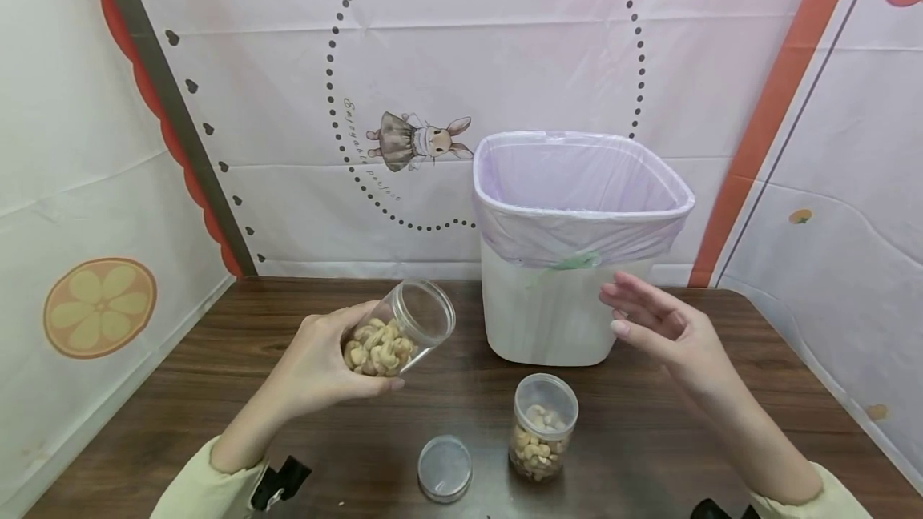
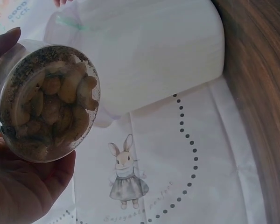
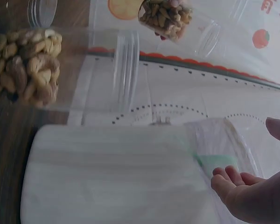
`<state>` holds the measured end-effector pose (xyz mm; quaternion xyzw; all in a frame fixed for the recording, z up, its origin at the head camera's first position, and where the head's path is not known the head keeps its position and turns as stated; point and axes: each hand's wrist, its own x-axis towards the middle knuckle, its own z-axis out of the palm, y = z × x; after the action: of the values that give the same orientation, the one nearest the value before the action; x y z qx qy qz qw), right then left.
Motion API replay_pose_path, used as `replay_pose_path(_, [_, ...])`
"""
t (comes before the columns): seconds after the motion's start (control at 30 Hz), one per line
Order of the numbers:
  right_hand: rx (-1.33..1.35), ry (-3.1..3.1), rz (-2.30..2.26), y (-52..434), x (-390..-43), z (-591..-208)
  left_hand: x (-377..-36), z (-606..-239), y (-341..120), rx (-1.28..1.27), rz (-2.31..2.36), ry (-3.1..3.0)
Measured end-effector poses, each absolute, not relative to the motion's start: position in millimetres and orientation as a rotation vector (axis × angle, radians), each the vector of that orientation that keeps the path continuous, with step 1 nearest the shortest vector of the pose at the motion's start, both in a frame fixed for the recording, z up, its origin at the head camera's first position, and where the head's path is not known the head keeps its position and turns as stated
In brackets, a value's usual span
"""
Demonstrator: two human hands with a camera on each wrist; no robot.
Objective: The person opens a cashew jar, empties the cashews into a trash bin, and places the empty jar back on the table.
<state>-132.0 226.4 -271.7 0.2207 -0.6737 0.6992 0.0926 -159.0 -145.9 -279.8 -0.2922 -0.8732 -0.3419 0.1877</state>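
Our left hand (image 1: 324, 363) grips a tilted jar of cashews (image 1: 395, 337) above the table (image 1: 180, 375). Our right hand (image 1: 667, 331) hovers released beside the lined bin (image 1: 555, 327). A second open jar (image 1: 544, 426) and a lid (image 1: 445, 468) stand between our arms.

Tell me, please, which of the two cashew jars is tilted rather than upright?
The jar gripped in the left hand, tipped toward the bin; the other jar stands upright on the table.
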Motion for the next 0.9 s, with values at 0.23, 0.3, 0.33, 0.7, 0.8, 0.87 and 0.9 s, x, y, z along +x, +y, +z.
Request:
replay_pose_path(0.23, [0.624,-1.959,2.098,244,-132,-265,-164,-274,-144,-0.801,-0.949,-2.449])
replay_pose_path(0.3, [0.62,-1.921,2.127,249,-133,-264,-165,-272,-143,-0.794,-0.947,-2.443])
replay_pose_path(0.33, [0.621,-1.897,2.141,252,-134,-264,-166,-271,-143,-0.792,-0.943,-2.442])
replay_pose_path(0.7, [0.578,-1.583,2.301,278,-142,-255,-176,-257,-138,-0.748,-0.904,-2.43])
replay_pose_path(0.8, [0.578,-1.515,2.332,281,-145,-251,-179,-254,-136,-0.744,-0.911,-2.426])
replay_pose_path(0.87, [0.563,-1.503,2.332,283,-146,-249,-181,-252,-136,-0.736,-0.921,-2.43])
replay_pose_path(0.9, [0.558,-1.503,2.329,284,-147,-247,-183,-252,-136,-0.73,-0.929,-2.432])
